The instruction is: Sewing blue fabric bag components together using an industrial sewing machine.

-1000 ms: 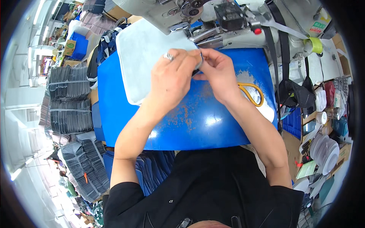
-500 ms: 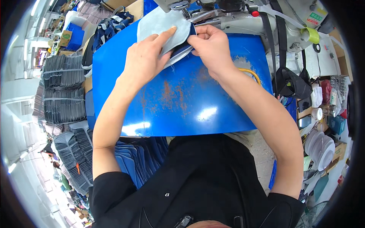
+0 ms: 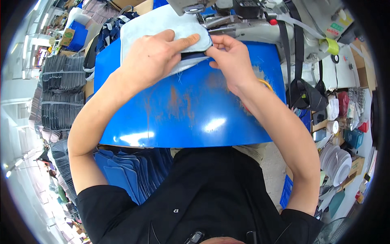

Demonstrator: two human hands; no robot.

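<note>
My left hand (image 3: 152, 57) lies on the pale cloth piece (image 3: 140, 30), to the left of the sewing machine (image 3: 252, 30) and on my side of it, forefinger stretched toward the corner; whether its thumb grips the cloth, I cannot tell. My right hand (image 3: 229, 57), just in front of the machine, is bent at the wrist, thumb and fingers pinching that corner's dark edge. Both my elbows flare wide. A second ago my hands met at the corner; now they're apart, and a dark gap shows between the cloth's layers.
</note>
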